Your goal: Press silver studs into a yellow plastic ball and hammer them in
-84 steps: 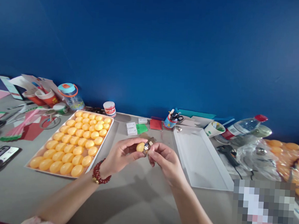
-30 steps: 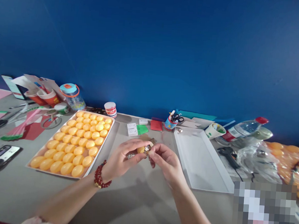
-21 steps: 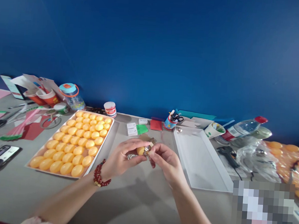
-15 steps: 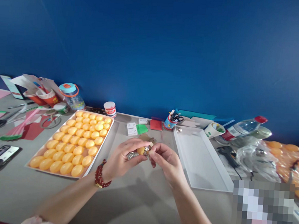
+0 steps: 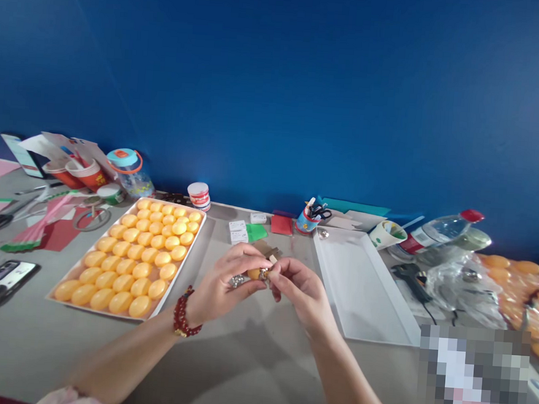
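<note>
My left hand [image 5: 222, 282], a red bead bracelet on its wrist, is closed around a small orange ball [image 5: 253, 274] in front of me. The fingers cover much of the ball. Against its right side, the fingertips of my right hand [image 5: 302, 293] pinch together at a small shiny piece [image 5: 263, 274] too small to name. Some silvery bits [image 5: 237, 280] show beneath my left fingers, on or just above the table. Just beyond my fingertips is a brownish flat object [image 5: 273, 252], partly hidden by the hands.
A white tray [image 5: 169, 293] of orange balls stands left, and a second white tray [image 5: 365, 289] right. Small white boxes [image 5: 238, 232], a red square [image 5: 281, 224] and a pen cup [image 5: 305, 222] sit behind. Farther right are a bottle [image 5: 438, 232] and a black glue gun [image 5: 411, 283].
Both hands stay in nearly the same place. The left fingers have shifted slightly over the ball, and less of the shiny piece shows between the fingertips.
</note>
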`<state>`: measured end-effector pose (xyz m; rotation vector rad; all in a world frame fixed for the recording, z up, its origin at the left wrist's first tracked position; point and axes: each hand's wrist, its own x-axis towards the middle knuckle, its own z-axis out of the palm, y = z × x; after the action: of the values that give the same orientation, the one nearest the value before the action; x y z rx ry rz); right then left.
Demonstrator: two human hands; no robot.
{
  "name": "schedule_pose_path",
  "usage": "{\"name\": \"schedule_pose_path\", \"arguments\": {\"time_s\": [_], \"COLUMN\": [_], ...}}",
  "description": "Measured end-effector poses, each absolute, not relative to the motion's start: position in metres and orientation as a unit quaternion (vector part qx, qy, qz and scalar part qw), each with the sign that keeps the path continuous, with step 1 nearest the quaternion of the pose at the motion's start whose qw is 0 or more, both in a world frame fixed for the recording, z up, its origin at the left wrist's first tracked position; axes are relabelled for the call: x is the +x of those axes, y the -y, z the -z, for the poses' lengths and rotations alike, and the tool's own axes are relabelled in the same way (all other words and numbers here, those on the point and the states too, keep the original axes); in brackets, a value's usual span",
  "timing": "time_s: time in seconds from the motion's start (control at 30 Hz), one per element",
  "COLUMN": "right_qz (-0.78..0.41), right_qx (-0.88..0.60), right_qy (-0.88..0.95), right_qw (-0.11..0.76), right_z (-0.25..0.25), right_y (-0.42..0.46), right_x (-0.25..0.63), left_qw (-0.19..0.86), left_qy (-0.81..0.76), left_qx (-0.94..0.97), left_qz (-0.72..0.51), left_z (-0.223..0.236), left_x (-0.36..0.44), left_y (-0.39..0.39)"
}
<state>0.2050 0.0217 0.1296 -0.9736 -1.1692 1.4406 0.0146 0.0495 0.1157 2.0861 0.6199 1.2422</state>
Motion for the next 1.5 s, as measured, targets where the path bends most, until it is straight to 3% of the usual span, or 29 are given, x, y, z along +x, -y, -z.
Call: {"name": "schedule_pose_path", "arguments": {"time_s": [1.5], "right_qz": [-0.572], "right_qx": [-0.438], "right_qy": [0.502], "right_qw": [0.478], "right_z": [-0.1371], "right_y": [-0.0151], "right_x": [0.2009], "left_qw": [0.276], "left_qy": [-0.223], "left_qx": [0.796], "left_qz": [-0.491], "left_z": [-0.1241], "left_x": [0.0160], "left_y": [-0.0439]}}
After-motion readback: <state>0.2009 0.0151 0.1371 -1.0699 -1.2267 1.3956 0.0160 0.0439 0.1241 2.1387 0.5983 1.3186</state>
